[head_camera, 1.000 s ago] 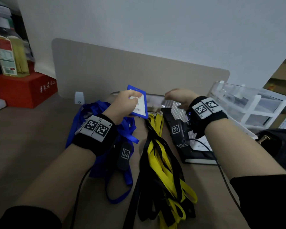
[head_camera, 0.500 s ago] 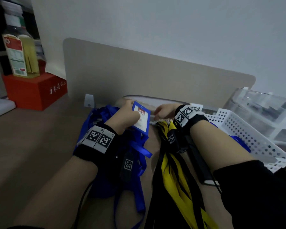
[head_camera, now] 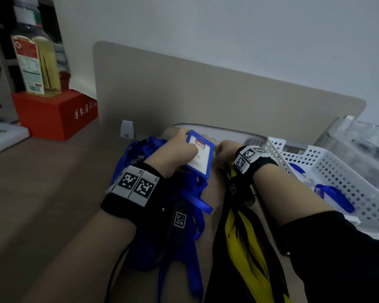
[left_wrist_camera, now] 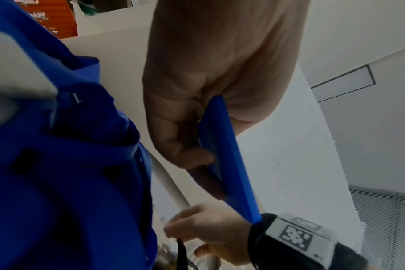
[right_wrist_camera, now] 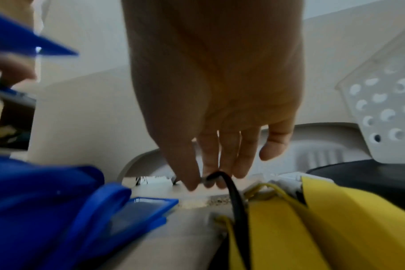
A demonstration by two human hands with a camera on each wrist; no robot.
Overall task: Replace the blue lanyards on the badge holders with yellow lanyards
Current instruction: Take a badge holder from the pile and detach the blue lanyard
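Note:
My left hand (head_camera: 175, 154) grips a blue badge holder (head_camera: 200, 162) with a white card, held tilted above the pile of blue lanyards (head_camera: 153, 193). The left wrist view has that holder (left_wrist_camera: 227, 155) edge-on between thumb and fingers. To its right, my right hand (head_camera: 225, 149) reaches down to the far end of the yellow and black lanyard bundle (head_camera: 245, 248). In the right wrist view, my right hand (right_wrist_camera: 210, 178) pinches a black strap end (right_wrist_camera: 231, 193) beside the yellow lanyards (right_wrist_camera: 312, 219). A second blue badge holder (right_wrist_camera: 141, 210) lies flat on the desk.
A white perforated basket (head_camera: 337, 171) holding a blue lanyard (head_camera: 335, 193) stands at the right, with a clear plastic organiser (head_camera: 363, 145) behind it. A beige divider panel (head_camera: 206, 95) closes the back. An oil bottle (head_camera: 37, 62) stands on a red box (head_camera: 53, 114) far left.
My right hand has come left from over the basket to the far end of the yellow lanyard bundle and pinched a strap. My left hand still holds the badge holder.

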